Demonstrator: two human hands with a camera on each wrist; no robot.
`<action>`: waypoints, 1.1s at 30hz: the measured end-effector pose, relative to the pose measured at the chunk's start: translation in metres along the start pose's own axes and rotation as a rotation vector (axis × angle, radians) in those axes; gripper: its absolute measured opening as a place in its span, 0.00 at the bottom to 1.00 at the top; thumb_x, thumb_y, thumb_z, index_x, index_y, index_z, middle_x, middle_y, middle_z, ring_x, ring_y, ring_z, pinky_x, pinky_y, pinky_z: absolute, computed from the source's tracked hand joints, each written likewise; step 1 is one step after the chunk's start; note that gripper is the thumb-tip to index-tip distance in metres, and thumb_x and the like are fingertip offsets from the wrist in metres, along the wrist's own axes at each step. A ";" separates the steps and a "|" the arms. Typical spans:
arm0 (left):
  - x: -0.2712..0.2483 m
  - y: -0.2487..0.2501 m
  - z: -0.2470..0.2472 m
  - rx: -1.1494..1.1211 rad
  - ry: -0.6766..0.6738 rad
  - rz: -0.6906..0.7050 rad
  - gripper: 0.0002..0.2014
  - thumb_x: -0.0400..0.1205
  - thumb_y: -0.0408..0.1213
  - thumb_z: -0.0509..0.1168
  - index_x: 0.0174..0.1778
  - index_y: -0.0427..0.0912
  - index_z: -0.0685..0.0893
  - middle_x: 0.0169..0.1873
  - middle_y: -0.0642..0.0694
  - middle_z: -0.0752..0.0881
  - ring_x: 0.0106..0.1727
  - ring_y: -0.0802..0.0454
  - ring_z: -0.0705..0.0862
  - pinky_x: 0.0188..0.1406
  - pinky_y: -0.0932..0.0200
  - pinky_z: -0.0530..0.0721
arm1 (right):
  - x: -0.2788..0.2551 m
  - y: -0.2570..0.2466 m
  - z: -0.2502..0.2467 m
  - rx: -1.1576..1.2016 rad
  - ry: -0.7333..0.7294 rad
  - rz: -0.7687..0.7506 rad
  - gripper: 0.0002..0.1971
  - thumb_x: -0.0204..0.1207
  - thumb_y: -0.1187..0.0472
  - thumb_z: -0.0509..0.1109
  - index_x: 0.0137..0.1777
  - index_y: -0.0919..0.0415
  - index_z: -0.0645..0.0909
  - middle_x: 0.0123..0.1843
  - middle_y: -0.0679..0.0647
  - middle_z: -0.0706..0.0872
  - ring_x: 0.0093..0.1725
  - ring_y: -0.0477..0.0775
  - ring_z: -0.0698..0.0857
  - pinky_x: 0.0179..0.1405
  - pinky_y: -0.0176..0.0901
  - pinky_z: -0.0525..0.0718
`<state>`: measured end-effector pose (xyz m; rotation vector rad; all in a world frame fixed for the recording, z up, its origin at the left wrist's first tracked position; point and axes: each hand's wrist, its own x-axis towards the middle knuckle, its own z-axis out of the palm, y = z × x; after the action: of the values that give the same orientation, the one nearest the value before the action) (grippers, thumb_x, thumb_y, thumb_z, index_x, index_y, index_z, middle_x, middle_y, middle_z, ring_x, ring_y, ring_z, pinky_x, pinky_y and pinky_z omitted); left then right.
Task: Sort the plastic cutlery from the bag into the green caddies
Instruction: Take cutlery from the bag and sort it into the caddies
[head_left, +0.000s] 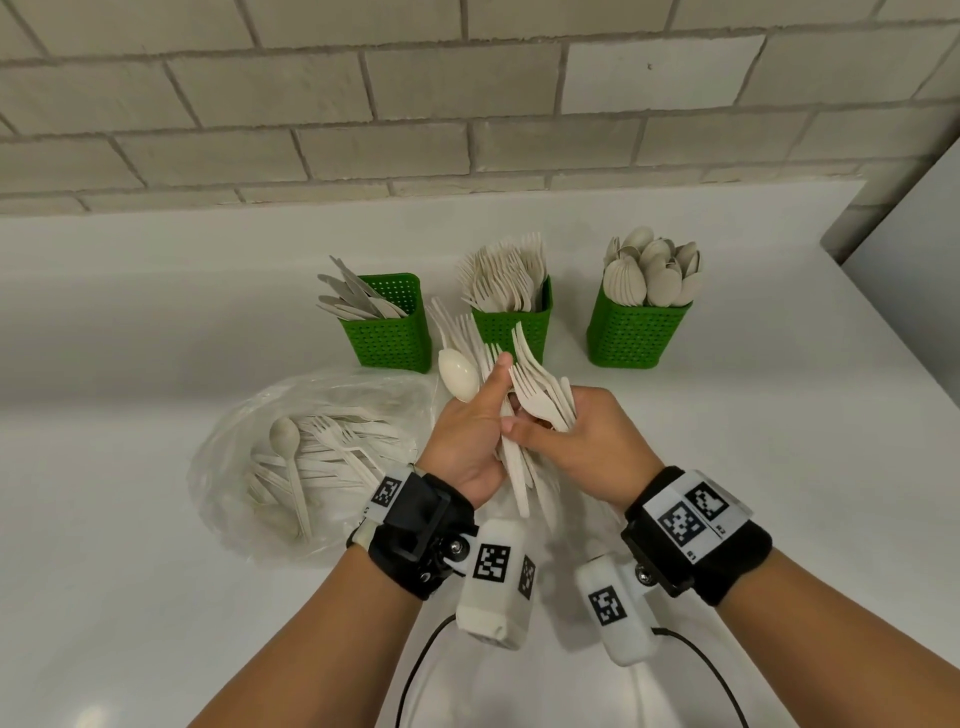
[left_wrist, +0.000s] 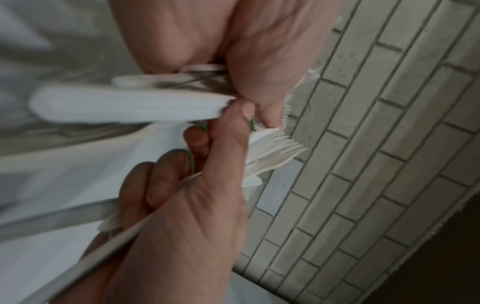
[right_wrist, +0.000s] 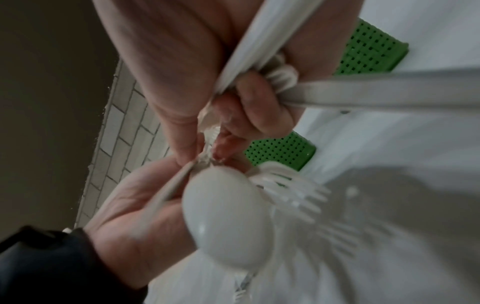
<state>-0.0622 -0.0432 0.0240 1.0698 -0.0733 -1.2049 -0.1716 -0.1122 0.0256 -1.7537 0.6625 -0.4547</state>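
Cream plastic forks (head_left: 543, 400), handles toward the wrists and tines toward the middle green perforated caddy (head_left: 511, 332) just beyond, lie curled in the right hand (head_left: 587, 447); left hand (head_left: 467, 441) grips a mixed bundle with a white plastic spoon (head_left: 457, 374) above the white desk (head_left: 156, 571)

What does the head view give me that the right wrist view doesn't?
Only the head view shows the bag with cutlery left inside, the knife caddy and spoon caddy, and which caddy holds what. Only the right wrist view shows the held spoon bowl close up. Both show the left hand and right hand gripping the mixed bundle.
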 end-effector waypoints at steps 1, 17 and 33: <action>0.000 0.000 0.000 -0.004 0.008 -0.005 0.22 0.84 0.47 0.64 0.64 0.32 0.83 0.58 0.32 0.88 0.61 0.39 0.87 0.64 0.41 0.83 | 0.001 0.001 0.000 -0.007 -0.001 0.005 0.06 0.74 0.61 0.77 0.40 0.64 0.87 0.36 0.53 0.89 0.35 0.46 0.86 0.40 0.40 0.82; -0.002 0.000 -0.015 -0.097 -0.115 -0.011 0.14 0.85 0.32 0.61 0.64 0.35 0.85 0.37 0.47 0.81 0.37 0.56 0.82 0.40 0.61 0.84 | 0.004 0.001 -0.016 0.260 0.183 0.302 0.14 0.78 0.67 0.64 0.30 0.62 0.73 0.18 0.47 0.71 0.20 0.50 0.67 0.20 0.37 0.62; -0.003 0.012 -0.021 -0.072 -0.169 0.085 0.15 0.85 0.32 0.59 0.66 0.38 0.82 0.36 0.47 0.79 0.38 0.55 0.78 0.44 0.59 0.81 | 0.001 0.003 -0.034 0.288 0.023 0.297 0.05 0.77 0.62 0.75 0.41 0.58 0.82 0.26 0.47 0.75 0.27 0.46 0.70 0.33 0.39 0.67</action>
<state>-0.0430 -0.0281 0.0219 0.8926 -0.2030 -1.2101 -0.1923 -0.1381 0.0320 -1.3549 0.8164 -0.3460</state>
